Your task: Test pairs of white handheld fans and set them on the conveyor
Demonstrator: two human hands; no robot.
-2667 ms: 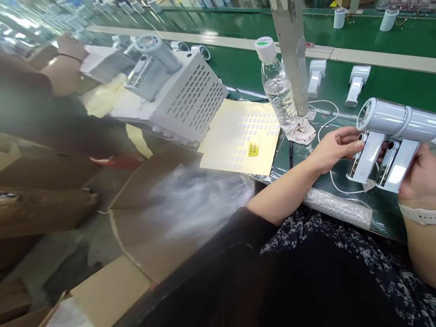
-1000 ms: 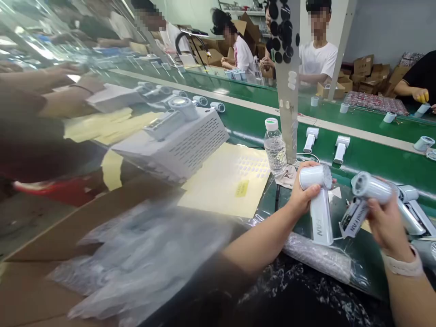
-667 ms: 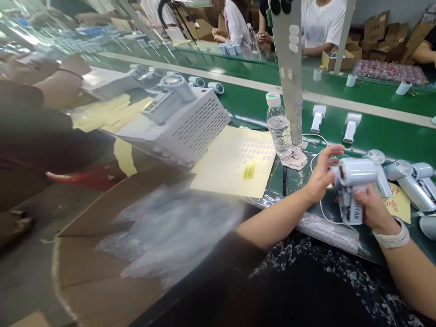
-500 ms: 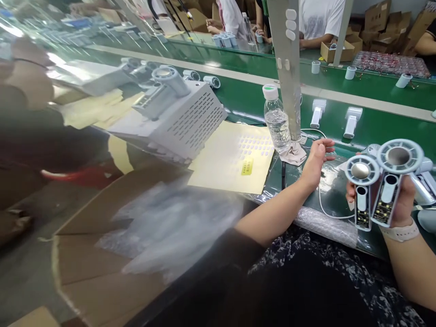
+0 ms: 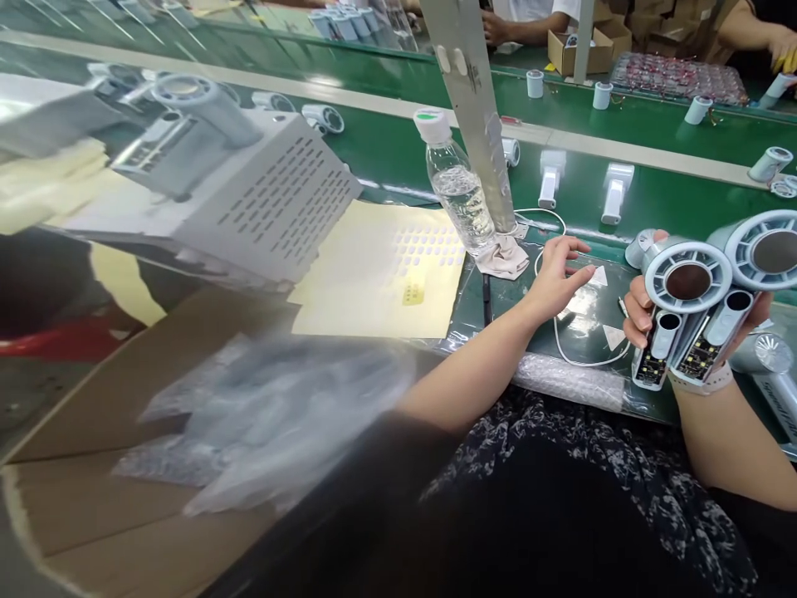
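Observation:
My right hand (image 5: 636, 314) is wrapped round two light-blue handheld fan bodies side by side. The left fan body (image 5: 688, 278) and the larger-looking right fan body (image 5: 763, 249) face me with their round ends; their handles are uncovered and show circuit boards. Behind them another fan part (image 5: 641, 247) is partly hidden; I cannot tell whether it is held. My left hand (image 5: 560, 274) is open and holds nothing, fingers apart over the bench mat, near a white cable (image 5: 560, 336). A fan with lettering (image 5: 775, 386) lies beside my right wrist.
A water bottle (image 5: 459, 195) stands on a cloth (image 5: 506, 257) by a metal post (image 5: 470, 100). Left are a yellow sticker sheet (image 5: 349, 282), a slotted white metal box (image 5: 274, 208) with fan bodies on it, and a carton (image 5: 80, 507) holding plastic bags. Fan bodies (image 5: 616, 193) line the green belt. People work opposite.
The view has swung right, so the box, bottle and sheet sit further left. My right hand has brought the two fan bodies closer and tilted them; my left hand stays open.

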